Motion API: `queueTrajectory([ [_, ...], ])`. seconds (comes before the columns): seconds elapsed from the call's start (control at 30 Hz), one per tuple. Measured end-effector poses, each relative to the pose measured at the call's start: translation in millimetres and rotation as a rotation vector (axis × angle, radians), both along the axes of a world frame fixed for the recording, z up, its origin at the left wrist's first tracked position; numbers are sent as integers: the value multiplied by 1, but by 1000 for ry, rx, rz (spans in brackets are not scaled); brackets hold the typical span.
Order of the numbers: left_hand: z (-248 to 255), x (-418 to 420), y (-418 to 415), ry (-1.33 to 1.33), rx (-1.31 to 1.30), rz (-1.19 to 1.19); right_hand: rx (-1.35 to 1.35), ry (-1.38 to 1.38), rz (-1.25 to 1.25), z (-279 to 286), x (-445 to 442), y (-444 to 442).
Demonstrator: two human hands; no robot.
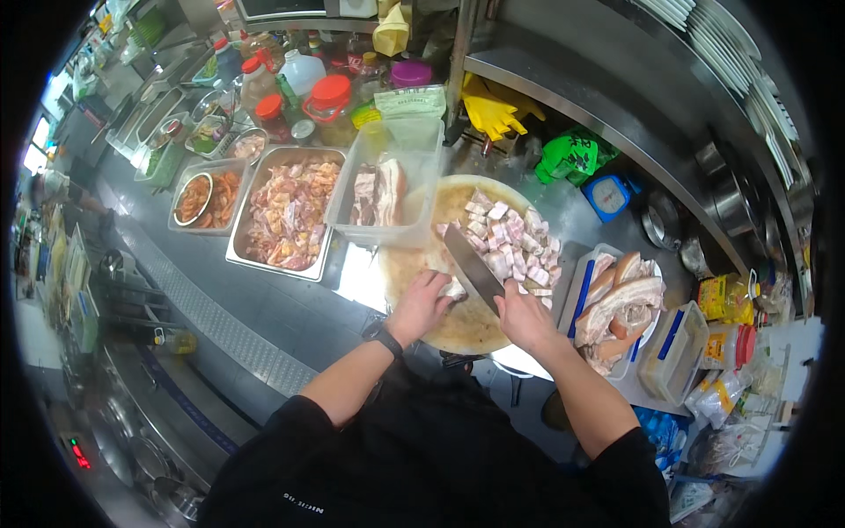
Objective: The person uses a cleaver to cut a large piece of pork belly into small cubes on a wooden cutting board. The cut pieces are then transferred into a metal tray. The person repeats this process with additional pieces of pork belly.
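Note:
My right hand [526, 318] grips the handle of a cleaver [472, 267], whose broad blade slants up and left over a round chopping board [462, 330]. Under the fingers of my left hand [418, 308] is a small piece of pork belly [454, 289], held against the board just left of the blade. A heap of cubed pork belly [508, 241] covers the board's right side, beyond the cleaver. At the board's upper left, a clear plastic tub [422, 191] overlaps its edge, with slabs of pork belly [391, 195] inside.
Right of the board, a plastic container holds long pork belly strips [620, 297], near a lidded-style clear box [673, 356]. To the left stands a steel tray of cut raw meat [290, 211]. A blue scale [606, 197] sits below the steel shelf [594, 99]. Jars and bottles [330, 99] crowd the back.

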State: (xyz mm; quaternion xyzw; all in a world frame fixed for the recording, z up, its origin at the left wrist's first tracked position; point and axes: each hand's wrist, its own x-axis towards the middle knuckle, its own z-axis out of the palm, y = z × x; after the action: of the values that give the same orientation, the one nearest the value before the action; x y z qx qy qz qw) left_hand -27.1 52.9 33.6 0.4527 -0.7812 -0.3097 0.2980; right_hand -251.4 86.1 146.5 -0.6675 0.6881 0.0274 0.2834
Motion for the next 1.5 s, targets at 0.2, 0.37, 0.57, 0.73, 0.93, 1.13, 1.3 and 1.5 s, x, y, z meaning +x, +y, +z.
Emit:
queueTrajectory([
  [0.2,4,-1,2,-57,-58,-16,29,62,132,29,11,26],
  [0.37,5,-6,4,-24,-24,-41,-71,-31,82,-40,11,32],
  [0.57,5,5,2,-32,6,-34,-52,-94,-44,-66,19,6],
  [0.73,5,10,6,-15,36,-22,4,14,-17,0,16,9],
  [0.93,5,8,8,-71,-14,-53,4,-7,143,33,21,33],
  [1.13,1,7,8,-65,0,-80,-16,59,28,-57,44,35],
  [1.3,8,22,15,-84,-60,-83,-40,-62,-27,-54,27,19],
  [1.5,12,15,17,-78,-102,-1,-43,17,-20,13,19,25],
])
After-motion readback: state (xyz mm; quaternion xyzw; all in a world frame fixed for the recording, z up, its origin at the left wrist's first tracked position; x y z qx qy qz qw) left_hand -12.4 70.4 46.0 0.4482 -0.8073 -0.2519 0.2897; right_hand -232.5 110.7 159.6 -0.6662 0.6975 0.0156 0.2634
